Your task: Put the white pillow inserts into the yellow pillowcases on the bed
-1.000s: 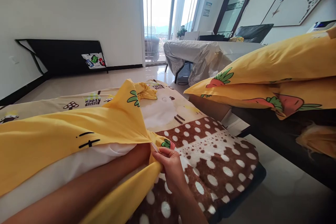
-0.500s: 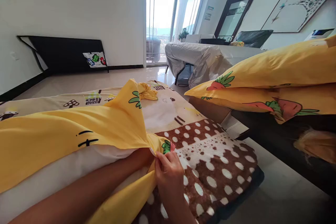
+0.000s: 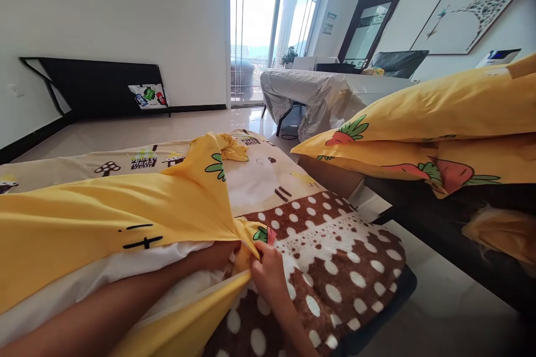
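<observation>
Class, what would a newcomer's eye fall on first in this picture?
First, the yellow pillowcase at lower left, stretched over a white pillow, its corner pinched by the right hand while the left hand reaches inside. Next, the brown polka-dot blanket beneath, and two stacked yellow pillows at right.

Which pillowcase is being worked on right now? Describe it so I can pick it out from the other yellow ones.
Start at the brown polka-dot blanket spread in the foreground. On its left side lies a yellow pillowcase with a white pillow showing in its open mouth; the right hand pinches its corner. Unlike the two stacked carrot-print pillows to the right, this one is open and half filled.
</observation>
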`<control>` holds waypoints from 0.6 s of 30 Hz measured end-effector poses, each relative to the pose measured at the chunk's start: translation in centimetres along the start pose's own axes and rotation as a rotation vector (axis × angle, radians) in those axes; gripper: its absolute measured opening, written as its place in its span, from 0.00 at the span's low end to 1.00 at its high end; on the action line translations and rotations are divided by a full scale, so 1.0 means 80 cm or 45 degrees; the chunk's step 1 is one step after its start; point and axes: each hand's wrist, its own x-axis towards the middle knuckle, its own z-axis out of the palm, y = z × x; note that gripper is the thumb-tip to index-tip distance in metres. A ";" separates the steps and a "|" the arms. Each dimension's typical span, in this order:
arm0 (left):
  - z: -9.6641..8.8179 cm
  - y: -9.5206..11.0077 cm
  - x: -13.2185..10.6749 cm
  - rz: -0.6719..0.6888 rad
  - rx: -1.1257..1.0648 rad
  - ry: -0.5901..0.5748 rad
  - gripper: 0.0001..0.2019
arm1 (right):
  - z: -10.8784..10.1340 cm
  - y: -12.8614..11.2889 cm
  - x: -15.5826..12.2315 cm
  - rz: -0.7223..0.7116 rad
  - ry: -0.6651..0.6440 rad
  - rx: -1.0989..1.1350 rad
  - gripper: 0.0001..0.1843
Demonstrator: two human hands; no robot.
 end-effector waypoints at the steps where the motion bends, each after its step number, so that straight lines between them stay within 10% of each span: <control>1: -0.005 0.005 -0.007 0.016 -0.004 -0.044 0.05 | 0.002 0.002 0.003 0.040 -0.021 0.250 0.06; 5: -0.027 0.028 -0.031 0.102 -0.039 -0.095 0.07 | 0.009 -0.006 0.008 0.376 -0.071 1.235 0.11; 9: -0.036 0.032 -0.037 0.077 -0.004 -0.056 0.12 | 0.009 -0.020 0.008 0.614 -0.168 1.521 0.17; 14: -0.044 0.028 -0.033 0.082 -0.172 -0.139 0.11 | 0.001 -0.017 0.005 0.439 -0.238 1.289 0.10; 18: -0.045 0.038 -0.038 0.138 -0.258 -0.164 0.10 | -0.001 -0.011 0.005 0.128 -0.160 0.482 0.19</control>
